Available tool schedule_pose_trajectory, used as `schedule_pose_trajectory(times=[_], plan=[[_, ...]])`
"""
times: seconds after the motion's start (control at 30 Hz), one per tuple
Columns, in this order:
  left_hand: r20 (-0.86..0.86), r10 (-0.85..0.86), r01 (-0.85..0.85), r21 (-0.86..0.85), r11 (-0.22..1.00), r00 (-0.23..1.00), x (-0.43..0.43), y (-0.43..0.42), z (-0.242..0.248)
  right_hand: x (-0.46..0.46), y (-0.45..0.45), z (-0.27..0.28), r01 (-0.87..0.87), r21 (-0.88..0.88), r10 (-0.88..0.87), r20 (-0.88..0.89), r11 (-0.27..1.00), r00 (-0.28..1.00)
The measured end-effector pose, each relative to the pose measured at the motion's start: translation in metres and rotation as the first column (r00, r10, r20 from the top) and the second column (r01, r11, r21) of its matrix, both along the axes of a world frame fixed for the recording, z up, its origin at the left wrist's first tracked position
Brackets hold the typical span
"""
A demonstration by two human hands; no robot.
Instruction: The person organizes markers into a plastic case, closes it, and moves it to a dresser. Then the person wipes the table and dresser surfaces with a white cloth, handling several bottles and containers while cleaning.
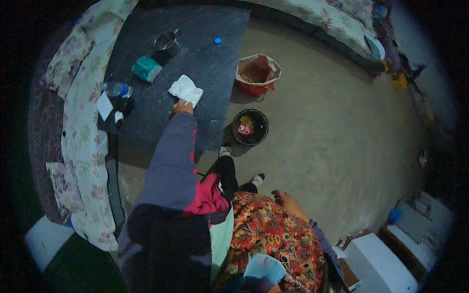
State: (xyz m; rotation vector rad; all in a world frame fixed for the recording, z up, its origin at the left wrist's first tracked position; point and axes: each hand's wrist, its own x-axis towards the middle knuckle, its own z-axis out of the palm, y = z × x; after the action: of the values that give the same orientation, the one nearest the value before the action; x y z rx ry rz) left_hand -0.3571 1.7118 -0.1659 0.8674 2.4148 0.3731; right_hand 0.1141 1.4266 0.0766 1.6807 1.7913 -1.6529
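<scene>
My left hand [183,107] reaches out at the end of a grey-purple sleeve and grips the near edge of a folded white cloth [186,90]. The cloth rests on the dark grey tabletop [205,66]. My right hand [287,202] hangs low beside the red floral fabric [271,223] at my front, its fingers loosely bent and nothing visible in them. Beyond the cloth, to its left, lies a green-and-white packet [146,69]. Farther back stands a metal mug [167,41].
A clear plastic bottle [118,90] and a white card-like piece [105,106] lie at the table's left side. Near the far edge is a blue cap [218,40]. Right of the table stand a red bag [253,88] holding brown bits and a black bin [251,141] with refuse. Floral-covered seating [86,146] runs along the left.
</scene>
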Motion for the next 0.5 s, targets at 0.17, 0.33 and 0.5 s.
schedule_pose_trajectory(times=[0.17, 0.33, 0.5], plan=[[0.263, -0.074, -0.002, 0.279, 0.96, 0.962, 0.054, -0.059, 0.068, 0.033, 0.035, 0.004, -0.079, 0.177, 0.102, -0.126, 0.981, 0.987], [0.392, -0.463, 0.238, 0.5, 0.833, 0.795, 0.151, -0.166, 0.155, 0.037, 0.093, 0.011, 0.008, 0.287, 0.084, -0.308, 0.958, 0.948], [0.561, -0.576, 0.389, 0.427, 0.816, 0.594, 0.233, -0.217, 0.228, -0.004, 0.127, 0.013, -0.151, 0.531, 0.447, -0.489, 0.834, 0.749]])
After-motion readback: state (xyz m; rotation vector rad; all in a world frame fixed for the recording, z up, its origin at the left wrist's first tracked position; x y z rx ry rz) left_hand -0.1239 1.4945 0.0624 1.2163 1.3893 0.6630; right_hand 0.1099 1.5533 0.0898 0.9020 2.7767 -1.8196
